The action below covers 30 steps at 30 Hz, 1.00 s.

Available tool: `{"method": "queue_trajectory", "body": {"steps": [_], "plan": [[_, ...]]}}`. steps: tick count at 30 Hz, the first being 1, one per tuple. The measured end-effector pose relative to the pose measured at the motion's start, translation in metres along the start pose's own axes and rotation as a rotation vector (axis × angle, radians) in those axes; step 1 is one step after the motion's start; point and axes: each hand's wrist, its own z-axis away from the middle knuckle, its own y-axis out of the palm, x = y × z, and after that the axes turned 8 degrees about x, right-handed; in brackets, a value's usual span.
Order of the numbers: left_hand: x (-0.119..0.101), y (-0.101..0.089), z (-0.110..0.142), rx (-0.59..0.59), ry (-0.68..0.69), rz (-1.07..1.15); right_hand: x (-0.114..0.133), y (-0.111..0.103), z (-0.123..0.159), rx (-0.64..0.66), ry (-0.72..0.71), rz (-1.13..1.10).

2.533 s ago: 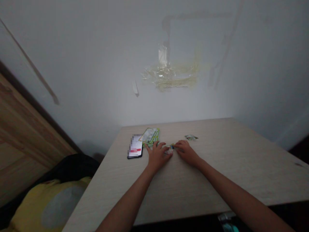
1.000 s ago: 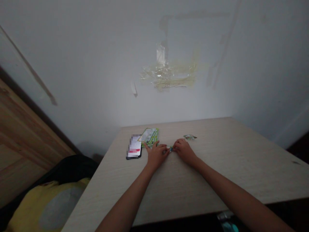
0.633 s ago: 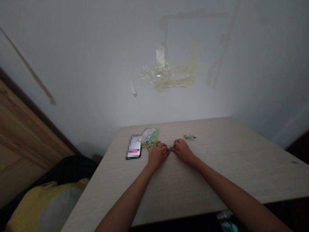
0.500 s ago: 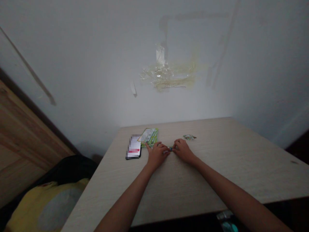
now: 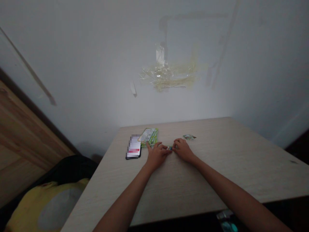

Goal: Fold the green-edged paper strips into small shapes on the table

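Note:
Over the middle of the table, my left hand (image 5: 156, 155) and my right hand (image 5: 183, 150) come close together, fingertips nearly touching. Between them is a small thing with white and blue on it (image 5: 169, 148), mostly covered by the fingers; its kind is too small to make out. My left hand grips its left part, thumb and fingers pressed together at the tips. The right fingers pinch at its right end. Just beyond my left hand lies a pile of flat green-and-white packets (image 5: 149, 136). A crumpled green-and-white packet (image 5: 189, 137) rests beyond my right hand.
A phone (image 5: 134, 150) with a lit screen lies left of the pile, partly under it. The pale wooden table (image 5: 193, 190) meets a wall (image 5: 96, 64) marked with old tape. A yellow-and-grey soft thing (image 5: 53, 203) sits at lower left, beside a wooden panel (image 5: 21, 141).
My left fingers have shifted slightly to the right, and more of the small white-and-blue thing shows between my hands. My right hand has hardly moved. The packets and phone stay put.

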Motion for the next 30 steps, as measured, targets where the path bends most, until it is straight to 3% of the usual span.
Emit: {"method": "queue_trajectory", "body": {"steps": [14,22,30], "plan": [[-0.002,-0.003,0.002,-0.030,0.075,-0.091,-0.007,0.005,-0.003,-0.027,-0.015,-0.037],[-0.004,0.000,0.000,-0.065,-0.015,-0.116,-0.002,-0.013,0.014,-0.082,-0.156,-0.173],[-0.007,-0.002,0.000,-0.046,-0.064,-0.070,0.004,-0.035,0.024,0.100,-0.202,-0.092]]}}
